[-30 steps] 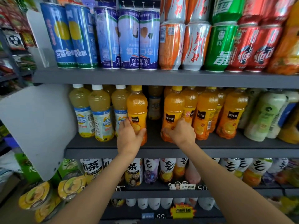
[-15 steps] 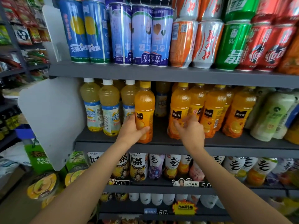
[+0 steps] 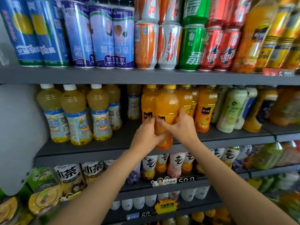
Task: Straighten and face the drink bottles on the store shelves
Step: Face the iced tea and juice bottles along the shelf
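An orange juice bottle [image 3: 167,104] with a yellow cap and a black label stands at the front edge of the middle shelf [image 3: 100,148]. My left hand [image 3: 146,133] grips its lower body from the left, and my right hand [image 3: 181,125] grips it from the right. Both sets of fingers curl round the label area. More orange juice bottles [image 3: 205,108] stand in a row behind and to its right. Pale yellow bottles with white caps [image 3: 73,114] line the left part of the same shelf.
Tall cans [image 3: 146,44] in blue, orange, green and red fill the upper shelf. Tea and soda bottles [image 3: 177,163] stand on the lower shelf behind price tags. A grey side panel [image 3: 17,135] closes the left end. Green and white bottles [image 3: 230,109] sit at the right.
My left hand carried the orange bottle rightward into the gap beside the other orange bottles. My right hand left the neighbouring bottle and closed on this one. The camera came closer.
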Demonstrator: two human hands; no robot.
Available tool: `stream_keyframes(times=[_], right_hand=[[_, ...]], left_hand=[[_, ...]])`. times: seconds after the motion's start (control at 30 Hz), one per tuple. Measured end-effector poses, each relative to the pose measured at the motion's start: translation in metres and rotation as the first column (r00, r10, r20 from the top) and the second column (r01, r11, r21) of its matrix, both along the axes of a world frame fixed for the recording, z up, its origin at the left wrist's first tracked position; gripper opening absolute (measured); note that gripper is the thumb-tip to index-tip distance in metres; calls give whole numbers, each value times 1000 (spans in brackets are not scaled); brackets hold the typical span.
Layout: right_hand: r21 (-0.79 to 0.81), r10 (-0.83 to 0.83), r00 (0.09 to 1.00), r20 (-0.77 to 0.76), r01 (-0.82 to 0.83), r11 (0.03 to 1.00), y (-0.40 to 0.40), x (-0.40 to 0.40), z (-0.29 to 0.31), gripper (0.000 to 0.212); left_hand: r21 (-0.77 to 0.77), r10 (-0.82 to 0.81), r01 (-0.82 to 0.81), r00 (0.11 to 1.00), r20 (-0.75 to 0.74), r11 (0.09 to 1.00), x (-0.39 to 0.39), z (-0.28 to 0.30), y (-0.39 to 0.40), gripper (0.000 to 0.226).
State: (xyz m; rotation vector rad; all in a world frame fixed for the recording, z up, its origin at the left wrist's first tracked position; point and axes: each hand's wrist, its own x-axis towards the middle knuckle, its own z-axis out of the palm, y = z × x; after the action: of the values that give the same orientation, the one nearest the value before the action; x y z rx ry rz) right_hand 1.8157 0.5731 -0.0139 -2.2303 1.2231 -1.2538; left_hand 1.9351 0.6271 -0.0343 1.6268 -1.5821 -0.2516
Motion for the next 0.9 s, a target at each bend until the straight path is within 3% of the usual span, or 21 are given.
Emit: stream_keyframes(times=[0.1, 0.17, 0.27, 0.4, 0.6, 0.77, 0.9], right_hand=[[9, -160, 985, -58, 161, 987, -14, -35, -2, 59], [28, -276, 958, -83, 279, 960, -25, -58, -4, 65], [124, -334, 942, -42, 337, 933, -45, -79, -2, 66], [233, -317, 948, -33, 316, 920, -65, -81, 6, 67], [236, -316, 947, -55, 320, 918, -72, -69, 3, 69], [224, -324, 945, 47, 306, 925, -64, -73, -6, 70], [186, -384, 899, 210, 349, 919, -39, -63, -9, 53]], left_hand=[[-16, -40, 42, 995, 91, 999, -14, 7, -15, 54], [-129, 84, -73, 994, 76, 989, -16, 7, -19, 46], [-317, 322, -313, 946, -23, 895, -15, 0, -20, 33], [-252, 406, -453, 888, -216, 855, -11, -6, -27, 46], [-232, 421, -491, 858, -294, 839, -19, -15, -38, 54], [-254, 411, -478, 869, -276, 841, -17, -19, -38, 54], [-278, 348, -405, 909, -231, 871, -6, -24, -27, 51]])
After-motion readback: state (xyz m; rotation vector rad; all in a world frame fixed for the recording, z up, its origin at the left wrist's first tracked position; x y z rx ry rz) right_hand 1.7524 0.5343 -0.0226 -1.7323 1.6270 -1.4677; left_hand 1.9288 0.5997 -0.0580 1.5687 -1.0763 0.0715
